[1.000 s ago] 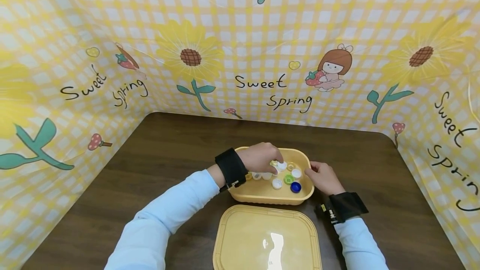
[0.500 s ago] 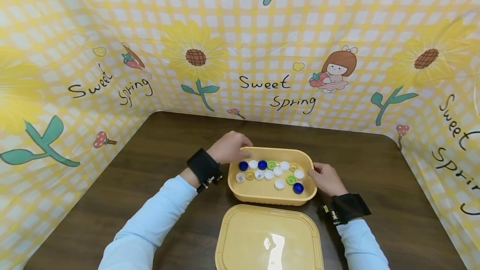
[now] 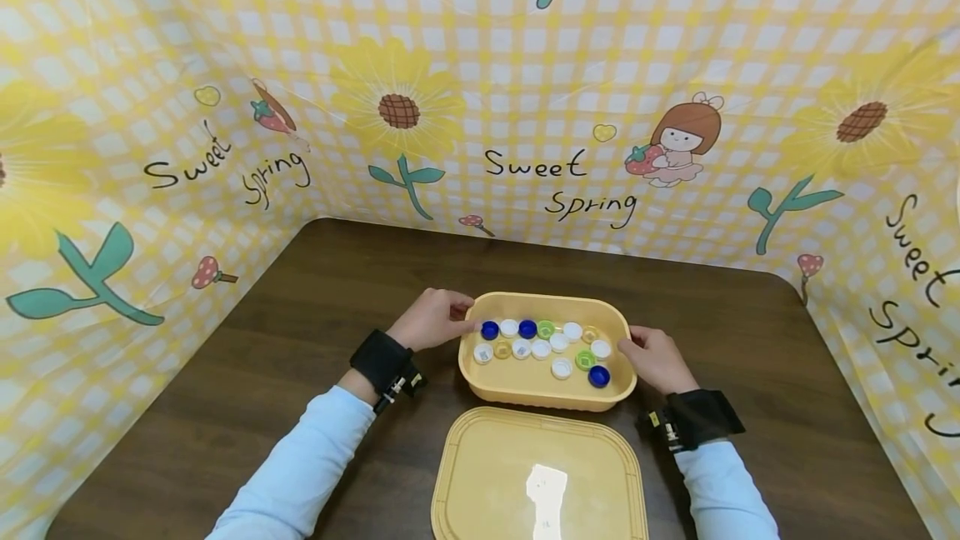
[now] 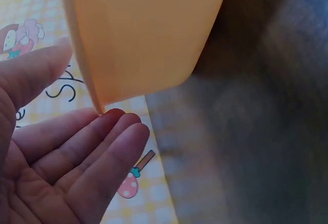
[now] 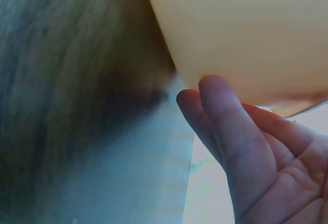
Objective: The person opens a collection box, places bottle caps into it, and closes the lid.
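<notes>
A yellow plastic box (image 3: 525, 394) sits on the dark table with several bottle caps lying in it in loose rows. Among them are white caps (image 3: 561, 368), dark blue caps (image 3: 598, 376), green caps (image 3: 585, 360) and yellowish caps (image 3: 503, 348). My left hand (image 3: 431, 319) is at the box's left end, thumb over the rim; in the left wrist view its fingertips (image 4: 128, 137) touch the rim's corner from outside. At the right end my right hand (image 3: 658, 359) grips the rim, thumb over the edge and fingers (image 5: 220, 101) against the outer wall.
A flat yellow lid (image 3: 495, 473) lies just in front of the box, light glaring off it. Wood-look table (image 3: 300, 340) surrounds both. A yellow checked cloth (image 3: 510, 90) with sunflowers hangs at the back and sides.
My left hand has come out of the box, leaving the caps, and moved left and then down to the box's left rim. My right hand has kept its place.
</notes>
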`<state>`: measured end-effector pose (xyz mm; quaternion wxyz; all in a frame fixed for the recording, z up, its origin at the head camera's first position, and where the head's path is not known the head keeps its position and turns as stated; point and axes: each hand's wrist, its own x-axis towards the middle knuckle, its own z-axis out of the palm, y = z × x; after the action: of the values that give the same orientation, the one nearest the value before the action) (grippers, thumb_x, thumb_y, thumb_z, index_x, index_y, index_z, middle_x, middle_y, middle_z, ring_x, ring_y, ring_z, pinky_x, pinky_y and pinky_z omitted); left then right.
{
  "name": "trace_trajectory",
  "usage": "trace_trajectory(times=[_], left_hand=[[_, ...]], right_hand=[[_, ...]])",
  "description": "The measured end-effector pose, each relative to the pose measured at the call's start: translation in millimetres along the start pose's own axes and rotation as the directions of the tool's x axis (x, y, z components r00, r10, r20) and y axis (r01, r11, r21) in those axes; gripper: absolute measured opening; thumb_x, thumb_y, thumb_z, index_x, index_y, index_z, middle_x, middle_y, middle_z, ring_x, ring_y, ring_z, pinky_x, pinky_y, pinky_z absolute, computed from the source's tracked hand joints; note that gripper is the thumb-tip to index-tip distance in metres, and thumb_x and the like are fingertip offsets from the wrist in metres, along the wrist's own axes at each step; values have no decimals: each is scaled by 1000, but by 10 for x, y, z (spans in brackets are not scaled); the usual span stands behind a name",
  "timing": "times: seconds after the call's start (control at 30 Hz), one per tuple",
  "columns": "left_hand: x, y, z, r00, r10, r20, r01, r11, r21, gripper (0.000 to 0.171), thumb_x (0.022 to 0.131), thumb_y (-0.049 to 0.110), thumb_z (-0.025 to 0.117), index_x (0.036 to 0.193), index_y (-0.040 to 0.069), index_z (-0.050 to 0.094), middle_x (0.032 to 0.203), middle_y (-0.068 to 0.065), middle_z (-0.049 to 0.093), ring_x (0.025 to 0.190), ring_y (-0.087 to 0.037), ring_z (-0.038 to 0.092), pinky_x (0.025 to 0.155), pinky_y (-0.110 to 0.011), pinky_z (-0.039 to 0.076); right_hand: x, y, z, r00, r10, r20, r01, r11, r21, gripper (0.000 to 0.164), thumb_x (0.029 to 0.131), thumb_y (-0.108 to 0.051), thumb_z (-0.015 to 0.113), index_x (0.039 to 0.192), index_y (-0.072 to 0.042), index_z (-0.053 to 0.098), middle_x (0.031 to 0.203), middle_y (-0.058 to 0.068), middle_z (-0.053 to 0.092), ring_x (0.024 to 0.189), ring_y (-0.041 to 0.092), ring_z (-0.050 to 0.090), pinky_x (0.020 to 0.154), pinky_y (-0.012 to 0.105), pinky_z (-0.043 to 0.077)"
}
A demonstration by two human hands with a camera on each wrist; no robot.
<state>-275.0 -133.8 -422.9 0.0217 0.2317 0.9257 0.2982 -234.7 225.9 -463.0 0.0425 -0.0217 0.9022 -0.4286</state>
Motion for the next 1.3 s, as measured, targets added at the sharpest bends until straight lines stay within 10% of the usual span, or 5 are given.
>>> trace_trajectory(times=[0.67,1.3], left_hand=[[-105,-58,273,987,-97,-131,61,965,-256,47,85,4,72,129,-4,59,114,-17,67,92,-24,66,76,-31,55],[-43,-77,255,987,-119,-110,87,961,-262,46,88,8,70,131,-2,59,116,-15,66,95,-23,64,80,-32,54]], right_hand=[[-60,-1,8,1000,-4,-29,5,1000,11,32,96,-14,50,115,7,63,90,14,64,75,22,56,65,29,46],[-93,-57,-35,1000,-15,1,15,998,-54,35,98,-16,50,120,8,61,90,15,64,77,24,57,66,32,44]])
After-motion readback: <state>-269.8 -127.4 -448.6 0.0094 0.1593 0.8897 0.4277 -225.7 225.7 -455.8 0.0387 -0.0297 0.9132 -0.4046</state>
